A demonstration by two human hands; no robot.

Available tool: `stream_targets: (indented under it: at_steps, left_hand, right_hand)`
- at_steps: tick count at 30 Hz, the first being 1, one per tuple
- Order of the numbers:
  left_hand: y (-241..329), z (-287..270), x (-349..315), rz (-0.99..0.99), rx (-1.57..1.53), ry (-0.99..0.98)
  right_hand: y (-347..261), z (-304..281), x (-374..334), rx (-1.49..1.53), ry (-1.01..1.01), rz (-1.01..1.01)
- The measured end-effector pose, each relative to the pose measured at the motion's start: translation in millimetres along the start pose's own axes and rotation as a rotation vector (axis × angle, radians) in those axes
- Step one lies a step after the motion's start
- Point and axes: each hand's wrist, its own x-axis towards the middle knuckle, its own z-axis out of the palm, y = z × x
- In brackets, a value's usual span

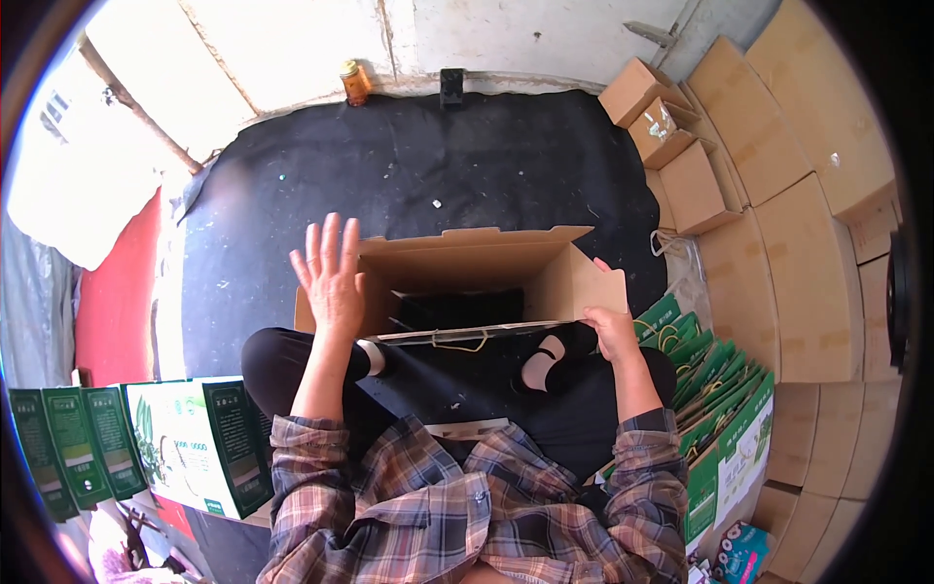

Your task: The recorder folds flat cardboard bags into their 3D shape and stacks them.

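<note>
The person is sitting cross-legged, and a brown cardboard box (pixel 467 255) is standing open in front, its mouth facing up. The right hand (pixel 611 331) is grasping the box by its right flap (pixel 595 290), the thumb pressing on the near side and fingertips showing past the far edge. The left hand (pixel 336 292) is holding nothing: its fingers are spreading upright at the box's left end, in front of the left flap (pixel 305 316); whether the palm is touching the cardboard, I cannot tell.

The box is lying between the two hands, just beyond the feet, with a string handle (pixel 462 343) hanging on its near wall. Dark floor sheet (pixel 486 165) seems to be showing through the bottom, so the step in hand is probably opening out and squaring the box. The next move is likely calling for the left hand to be steadying its end while the bottom flaps are being folded shut.

Green-and-white cartons (pixel 180 448) are standing to the near left; folded green cartons (pixel 715 399) are leaning together at right.
</note>
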Motion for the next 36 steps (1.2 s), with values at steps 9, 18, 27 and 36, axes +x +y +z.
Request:
stream_targets:
  at_steps: [9,18,27,36]
  left_hand:
    - [-7.3,8.8,-20.2,0.386,-0.456,-0.263]
    - [-7.8,10.1,-21.0,0.48,-0.301,-0.294]
    - [-10.8,-32.9,-24.0,0.44,-0.203,-0.009]
    - [-35.5,-26.9,-62.2,-0.251,-1.263,0.016]
  right_hand:
    - [2.5,-15.8,-1.6,0.035,0.032,0.045]
    - [-7.5,8.0,-8.1,-0.376,-0.127,-0.168]
    - [3.0,9.5,1.9,-0.818,-0.356,-0.162]
    - [3.8,9.6,1.8,-0.856,-0.359,-0.168]
